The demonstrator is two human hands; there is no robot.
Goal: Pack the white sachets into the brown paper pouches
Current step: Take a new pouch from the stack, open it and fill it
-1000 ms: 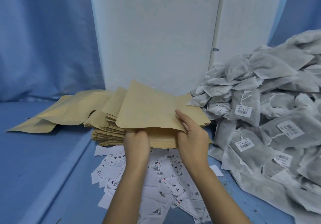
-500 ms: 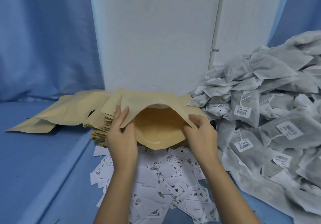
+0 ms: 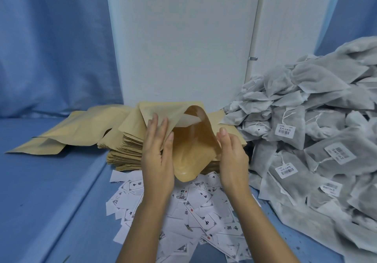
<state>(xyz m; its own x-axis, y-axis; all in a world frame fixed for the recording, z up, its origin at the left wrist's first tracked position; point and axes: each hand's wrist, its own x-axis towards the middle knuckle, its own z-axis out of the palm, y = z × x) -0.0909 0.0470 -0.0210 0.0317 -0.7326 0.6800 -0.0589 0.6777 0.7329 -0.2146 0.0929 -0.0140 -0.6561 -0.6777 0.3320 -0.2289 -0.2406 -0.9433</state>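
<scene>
One brown paper pouch (image 3: 191,154) is held up with its mouth spread wide toward me, and nothing shows inside it. My left hand (image 3: 157,156) pinches the pouch's left wall, fingers straight on the outside and thumb at the rim. My right hand (image 3: 232,158) lies with straight fingers against the pouch's right edge. Behind the pouch sits the stack of flat brown pouches (image 3: 126,146). The heap of white sachets (image 3: 318,140) with barcode tags lies to the right, apart from both hands.
Loose white printed slips (image 3: 204,211) are scattered under my forearms. More flat brown pouches (image 3: 81,128) spread to the left on the blue cloth surface (image 3: 51,181). A white panel (image 3: 183,38) stands upright directly behind the stack.
The flat pouch lifted off the stack has been pulled open. Its mouth now gapes wider and tilts right, and my right hand's fingers have straightened against its edge.
</scene>
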